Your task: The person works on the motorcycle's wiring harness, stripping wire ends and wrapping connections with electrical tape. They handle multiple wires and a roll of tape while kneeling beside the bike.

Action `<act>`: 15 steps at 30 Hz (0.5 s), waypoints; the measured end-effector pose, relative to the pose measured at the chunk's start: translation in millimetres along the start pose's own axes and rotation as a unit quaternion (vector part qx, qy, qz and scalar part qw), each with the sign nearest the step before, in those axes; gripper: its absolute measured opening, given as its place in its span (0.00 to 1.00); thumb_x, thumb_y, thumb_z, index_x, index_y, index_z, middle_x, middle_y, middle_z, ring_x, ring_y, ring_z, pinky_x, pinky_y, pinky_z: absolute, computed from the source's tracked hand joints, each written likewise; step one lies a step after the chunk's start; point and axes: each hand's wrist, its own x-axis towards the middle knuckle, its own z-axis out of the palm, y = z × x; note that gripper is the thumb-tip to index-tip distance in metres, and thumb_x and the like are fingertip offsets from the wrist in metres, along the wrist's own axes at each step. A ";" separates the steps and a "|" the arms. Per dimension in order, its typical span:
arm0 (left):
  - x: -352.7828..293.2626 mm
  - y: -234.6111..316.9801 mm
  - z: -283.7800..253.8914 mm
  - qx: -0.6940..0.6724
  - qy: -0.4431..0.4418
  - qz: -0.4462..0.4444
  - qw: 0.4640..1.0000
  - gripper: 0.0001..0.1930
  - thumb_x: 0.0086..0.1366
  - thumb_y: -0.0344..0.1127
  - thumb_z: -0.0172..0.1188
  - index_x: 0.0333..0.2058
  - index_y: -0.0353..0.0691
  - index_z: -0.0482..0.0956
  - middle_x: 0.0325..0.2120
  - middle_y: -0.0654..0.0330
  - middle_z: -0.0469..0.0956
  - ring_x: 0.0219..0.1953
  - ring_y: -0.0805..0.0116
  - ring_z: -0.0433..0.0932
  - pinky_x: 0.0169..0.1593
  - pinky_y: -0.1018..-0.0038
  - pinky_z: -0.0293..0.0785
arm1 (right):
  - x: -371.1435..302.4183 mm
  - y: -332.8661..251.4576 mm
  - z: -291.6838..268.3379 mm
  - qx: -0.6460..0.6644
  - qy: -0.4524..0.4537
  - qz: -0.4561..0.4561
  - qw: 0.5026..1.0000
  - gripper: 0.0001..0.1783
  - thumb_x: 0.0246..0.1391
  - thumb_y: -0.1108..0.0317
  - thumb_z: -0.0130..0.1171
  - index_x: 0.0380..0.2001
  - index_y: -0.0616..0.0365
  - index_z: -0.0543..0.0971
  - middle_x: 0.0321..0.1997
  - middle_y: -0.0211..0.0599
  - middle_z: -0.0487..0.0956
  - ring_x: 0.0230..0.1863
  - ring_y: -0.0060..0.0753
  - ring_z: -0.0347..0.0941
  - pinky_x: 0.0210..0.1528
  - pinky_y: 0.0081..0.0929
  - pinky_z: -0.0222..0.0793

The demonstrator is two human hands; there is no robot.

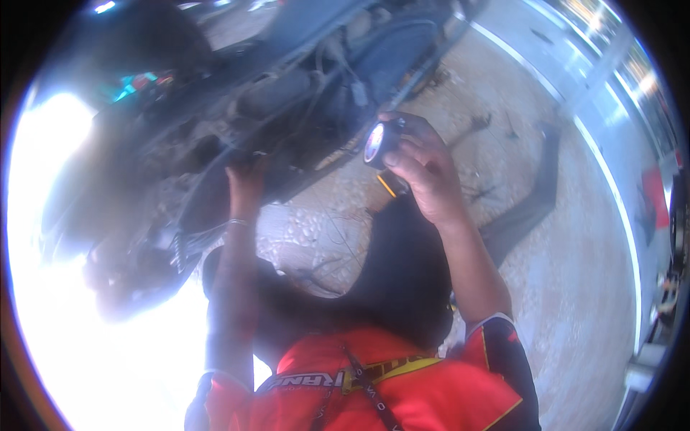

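Note:
A motorcycle (280,93) with dark bodywork fills the upper left, hazy with glare. My left hand (246,176) reaches up to its lower side. The fingertips merge into the dark parts there, so what they touch is hidden. In my raised right hand (424,161) is a short black flashlight (375,144), its round bright face turned left toward the motorcycle. The fingers and thumb wrap around its body, and the hand stays apart from the bike.
Pale, rough ground (575,287) spreads to the right, with a dark shadow (528,205) across it. A yellow-edged dark object (388,184) lies below my right hand. White lines (611,179) run along the far right, near a red object (655,197). Strong glare washes out the lower left.

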 end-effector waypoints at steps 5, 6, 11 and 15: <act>-3.1 89.5 -13.2 -0.150 0.095 -0.148 0.973 0.32 0.66 0.34 0.68 0.63 0.36 0.62 0.46 0.53 0.74 0.51 0.68 0.75 0.55 0.73 0.71 | 38.8 13.6 70.5 -0.073 -0.084 0.032 0.993 0.28 0.58 0.74 0.63 0.62 0.61 0.70 0.46 0.35 0.79 0.49 0.26 0.77 0.52 0.25 0.73; -7.2 107.6 -22.9 -0.185 0.071 -0.123 0.973 0.25 0.70 0.37 0.64 0.60 0.36 0.67 0.50 0.55 0.73 0.51 0.69 0.75 0.59 0.68 0.71 | 45.3 18.7 80.9 -0.107 -0.083 0.039 0.990 0.28 0.59 0.74 0.63 0.62 0.61 0.70 0.46 0.35 0.80 0.49 0.25 0.77 0.52 0.25 0.73; -20.8 159.9 -56.0 -0.470 -0.087 -0.063 0.876 0.18 0.72 0.40 0.61 0.54 0.36 0.75 0.52 0.60 0.75 0.54 0.70 0.74 0.59 0.70 0.71 | 65.3 48.9 116.4 -0.156 -0.124 -0.031 0.980 0.26 0.60 0.71 0.65 0.59 0.67 0.71 0.50 0.42 0.79 0.51 0.27 0.78 0.49 0.24 0.79; -22.6 158.2 -59.8 -0.378 -0.064 -0.007 0.924 0.08 0.69 0.32 0.64 0.44 0.38 0.81 0.56 0.58 0.69 0.57 0.67 0.72 0.60 0.70 0.72 | 60.5 67.2 129.2 -0.127 -0.110 -0.012 0.986 0.27 0.60 0.66 0.67 0.57 0.69 0.74 0.52 0.41 0.80 0.51 0.27 0.79 0.48 0.25 0.80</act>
